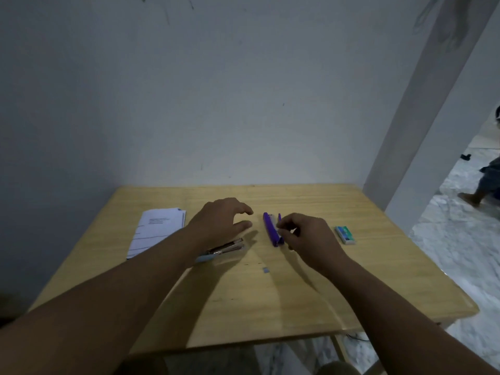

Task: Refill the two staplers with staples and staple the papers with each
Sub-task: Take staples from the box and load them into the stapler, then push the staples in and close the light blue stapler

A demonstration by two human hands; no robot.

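Note:
The purple stapler (270, 229) lies swung open in the middle of the wooden table (270, 307). My right hand (311, 239) is at its right side, thumb and fingertips pinched together over the open channel, seemingly on a small strip of staples that is barely visible. My left hand (220, 221) hovers just left of the purple stapler with relaxed, spread fingers and holds nothing. A second stapler (224, 249), silver and light blue, lies under my left wrist, partly hidden. The papers (157, 230) lie at the left. The staple box (345, 234) sits at the right.
A small loose piece of staples (266, 270) lies on the table in front of the purple stapler. A wall runs behind the table. A pillar (422, 131) stands at the right, with another person's legs (484, 185) on the floor beyond it.

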